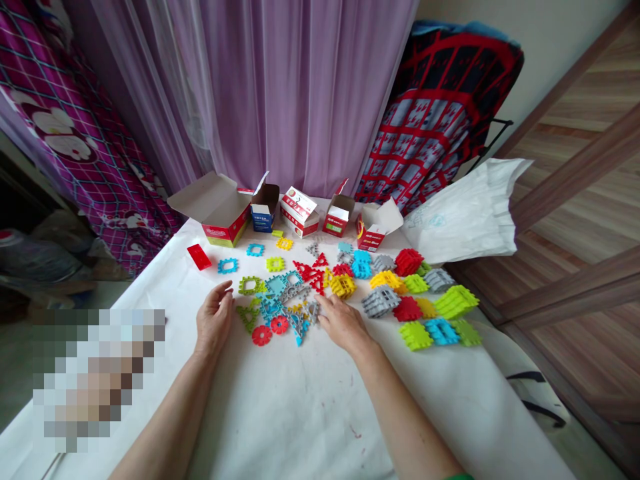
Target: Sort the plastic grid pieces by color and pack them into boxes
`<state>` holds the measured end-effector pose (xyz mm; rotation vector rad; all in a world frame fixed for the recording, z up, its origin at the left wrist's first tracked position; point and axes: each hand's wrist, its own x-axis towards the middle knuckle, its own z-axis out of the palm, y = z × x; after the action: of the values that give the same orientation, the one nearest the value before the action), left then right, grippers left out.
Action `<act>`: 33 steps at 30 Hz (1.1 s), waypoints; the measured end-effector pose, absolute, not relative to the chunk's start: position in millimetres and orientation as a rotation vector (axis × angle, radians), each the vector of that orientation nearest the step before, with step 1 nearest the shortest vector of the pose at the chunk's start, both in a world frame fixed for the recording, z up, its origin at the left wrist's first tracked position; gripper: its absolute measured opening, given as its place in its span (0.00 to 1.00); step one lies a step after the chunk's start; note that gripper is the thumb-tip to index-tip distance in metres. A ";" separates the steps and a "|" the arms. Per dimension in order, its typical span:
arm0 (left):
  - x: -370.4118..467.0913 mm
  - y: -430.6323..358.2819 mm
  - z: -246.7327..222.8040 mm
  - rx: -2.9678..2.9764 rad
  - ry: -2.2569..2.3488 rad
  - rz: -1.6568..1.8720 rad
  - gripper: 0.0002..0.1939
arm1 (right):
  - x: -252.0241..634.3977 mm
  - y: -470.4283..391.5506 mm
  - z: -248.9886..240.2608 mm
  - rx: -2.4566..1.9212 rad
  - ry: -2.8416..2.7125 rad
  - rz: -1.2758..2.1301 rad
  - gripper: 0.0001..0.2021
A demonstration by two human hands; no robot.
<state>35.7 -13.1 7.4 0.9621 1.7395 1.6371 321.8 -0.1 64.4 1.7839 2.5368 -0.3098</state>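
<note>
My left hand [215,319] rests at the left of a loose pile of plastic pieces, its fingers curled inward; what they hold, if anything, is hidden. At the pile's right side, my right hand [343,323] reaches with its fingertips to a grey piece [311,311]. Between the hands lie blue pieces [273,307], a green triangle [247,319] and two red round pieces [261,335]. Yellow stacked pieces [343,287] sit just beyond my right hand. Further right are stacks sorted by colour, among them grey [381,301], red [407,309] and green [456,301].
Open boxes stand along the back edge, including a large red one [227,230], a blue one [263,217] and a red-and-white one [373,233]. A white bag [465,217] lies at the back right. A red piece [199,257] lies at the left.
</note>
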 end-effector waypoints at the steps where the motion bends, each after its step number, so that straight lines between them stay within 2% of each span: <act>1: 35.4 -13.0 7.0 0.964 1.741 1.636 0.23 | 321.5 -0.1 65.0 1.773 2.543 -0.314 0.22; 9: 34.7 -13.2 4.9 0.972 1.741 1.633 0.23 | 324.9 -0.7 65.4 1.804 2.463 -0.316 0.11; 26: 37.1 -14.1 10.7 0.975 1.780 1.599 0.22 | 351.0 -10.1 72.5 2.112 2.197 -0.258 0.13; 33: 37.9 -14.7 11.9 0.983 1.780 1.600 0.22 | 324.5 -22.7 78.3 2.003 2.535 -0.287 0.10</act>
<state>37.9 -14.7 11.9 0.9828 1.7801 1.5998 324.5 -22.7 78.3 2.0033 2.5354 -0.2872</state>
